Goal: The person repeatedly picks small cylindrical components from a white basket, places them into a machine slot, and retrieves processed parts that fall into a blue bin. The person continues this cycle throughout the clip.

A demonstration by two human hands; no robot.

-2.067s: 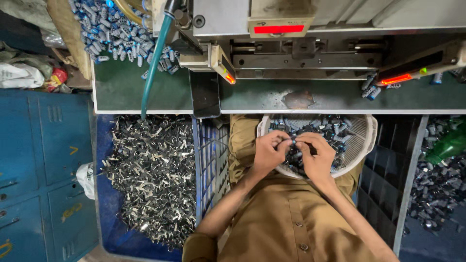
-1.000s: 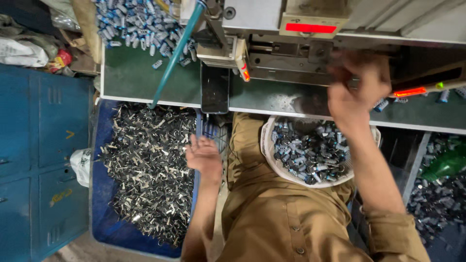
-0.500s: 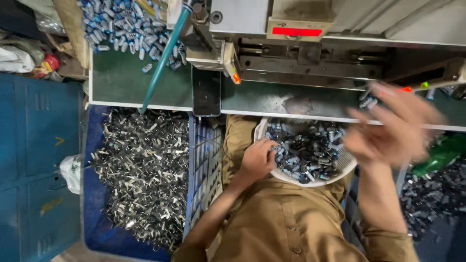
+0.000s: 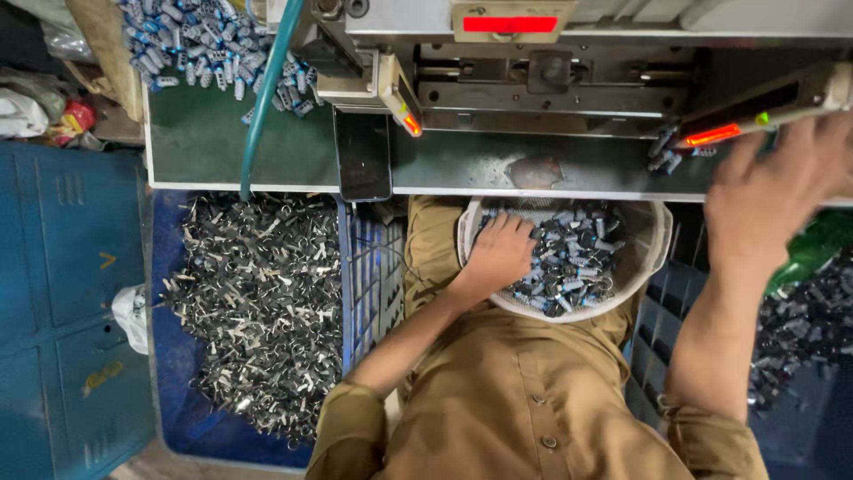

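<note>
Left hand [image 4: 499,253] digging into small blue-grey parts [image 4: 573,258], grip unclear; right hand [image 4: 769,200] open

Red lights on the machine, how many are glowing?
3. A wide red bar at the top, a small orange-red light above the dark phone, and a red strip near the right hand. More may be hidden.

Red rectangular display [image 4: 509,24] top centre on the grey machine, in a beige frame. Dark phone [image 4: 363,156], screen blank, flat on the green worktop [image 4: 200,142] at its front edge. Crumpled white bag [image 4: 19,114] and red packet [image 4: 75,116] far left, beside the worktop.
</note>
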